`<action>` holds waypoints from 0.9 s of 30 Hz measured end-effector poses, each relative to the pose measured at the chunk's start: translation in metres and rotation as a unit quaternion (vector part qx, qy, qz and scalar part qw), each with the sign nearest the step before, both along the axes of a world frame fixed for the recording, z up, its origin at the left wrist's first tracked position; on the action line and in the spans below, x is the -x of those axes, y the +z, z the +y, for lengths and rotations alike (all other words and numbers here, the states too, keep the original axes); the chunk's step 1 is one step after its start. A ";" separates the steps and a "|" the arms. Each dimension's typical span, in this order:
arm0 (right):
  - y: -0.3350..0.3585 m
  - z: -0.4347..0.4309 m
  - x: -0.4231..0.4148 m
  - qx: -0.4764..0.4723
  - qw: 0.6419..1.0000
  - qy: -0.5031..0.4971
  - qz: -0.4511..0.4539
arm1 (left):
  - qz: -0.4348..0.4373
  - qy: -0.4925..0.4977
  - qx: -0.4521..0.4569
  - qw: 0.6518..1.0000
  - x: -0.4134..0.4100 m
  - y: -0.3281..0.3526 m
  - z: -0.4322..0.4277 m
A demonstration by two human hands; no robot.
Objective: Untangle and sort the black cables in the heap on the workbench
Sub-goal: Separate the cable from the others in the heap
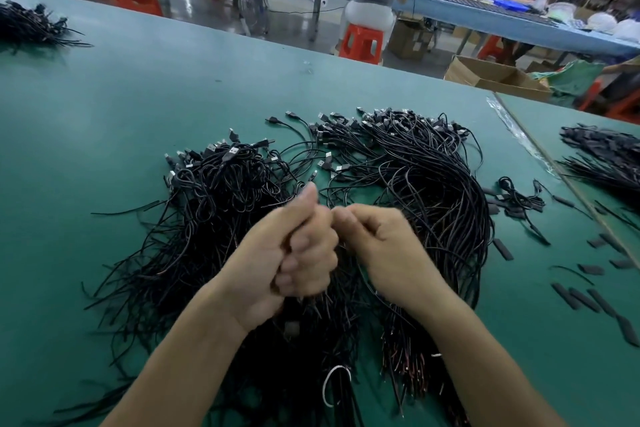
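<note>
Green workbench (138,97) is stretching across the frame, and the black cables (433,184) are lying heaped at its centre, plugs pointing toward the top. The left hand (294,253) is clenching a bunch of them at lower middle, thumb sticking up. The right hand (384,246) is curling just beside it; blur is hiding whether it is pinching anything. Another bundle (27,26) is sitting at upper left.

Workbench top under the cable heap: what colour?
Teal green. The workbench top shows best in the head view, the only one.
</note>
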State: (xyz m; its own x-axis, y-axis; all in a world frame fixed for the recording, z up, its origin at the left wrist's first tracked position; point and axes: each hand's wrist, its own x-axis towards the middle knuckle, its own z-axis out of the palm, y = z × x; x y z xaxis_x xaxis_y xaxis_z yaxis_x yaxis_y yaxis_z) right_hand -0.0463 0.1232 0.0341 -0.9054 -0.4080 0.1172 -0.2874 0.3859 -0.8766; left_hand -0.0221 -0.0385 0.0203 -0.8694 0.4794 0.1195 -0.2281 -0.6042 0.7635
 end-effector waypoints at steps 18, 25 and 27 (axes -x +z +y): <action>0.018 0.009 0.004 0.021 0.998 -0.022 0.060 | 0.051 0.121 0.292 0.947 0.003 -0.017 0.010; -0.008 -0.008 -0.010 -0.060 0.998 0.019 -0.015 | -0.049 0.000 -0.188 0.981 0.007 -0.001 -0.013; -0.007 -0.011 -0.015 -0.118 0.991 0.068 -0.014 | -0.067 0.118 -0.173 0.976 0.010 -0.002 -0.010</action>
State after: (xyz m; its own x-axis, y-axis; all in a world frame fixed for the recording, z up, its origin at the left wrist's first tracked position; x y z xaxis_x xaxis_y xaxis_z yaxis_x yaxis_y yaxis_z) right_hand -0.0317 0.1126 0.0266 -0.8422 -0.5388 -0.0200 -0.3272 0.5403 -0.7752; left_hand -0.0322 -0.0480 0.0181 -0.9694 0.2160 0.1162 -0.1363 -0.8681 0.4773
